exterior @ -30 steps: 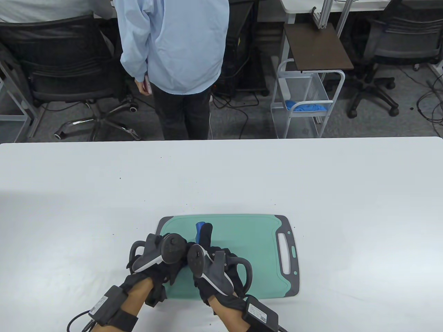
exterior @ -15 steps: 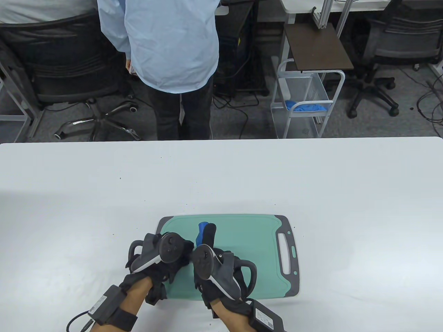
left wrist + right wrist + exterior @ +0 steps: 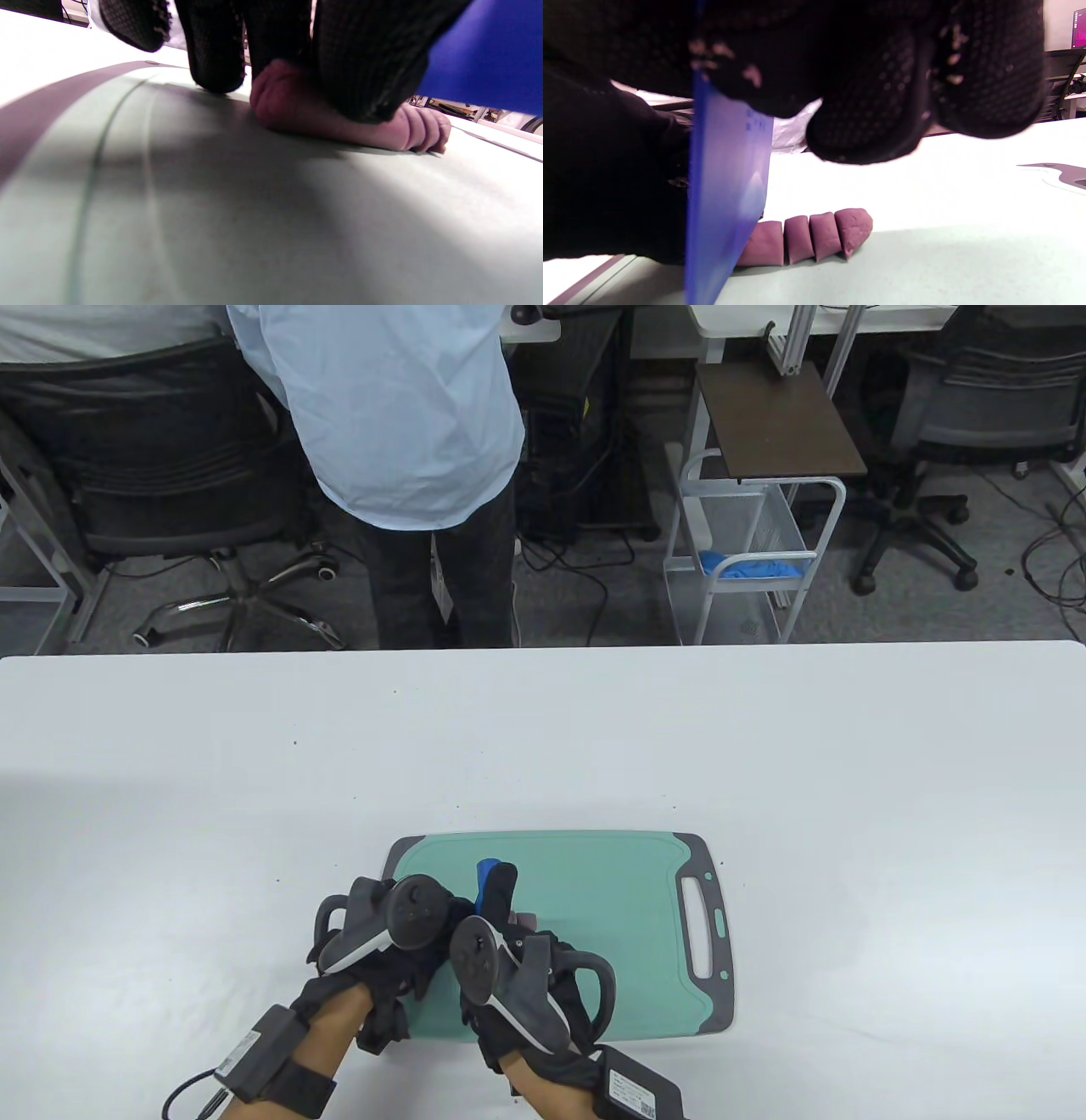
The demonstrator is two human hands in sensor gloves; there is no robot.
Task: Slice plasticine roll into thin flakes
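Table view hides the roll point(image 3: 806, 239) under both hands on the board point(image 3: 611, 899); right hand point(image 3: 509, 976) grips a blue blade point(image 3: 725, 190), left hand point(image 3: 390, 942) fingers press the roll

Left hand point(image 3: 382, 963) and right hand point(image 3: 517, 984) wear black knit gloves, grey trackers, black wrist boxes with cables; bare forearms.

Cutting board point(image 3: 611, 891) on table point(image 3: 764, 746) — plasticine roll point(image 3: 814, 237) on board, cutter point(image 3: 725, 190) just left of slices.
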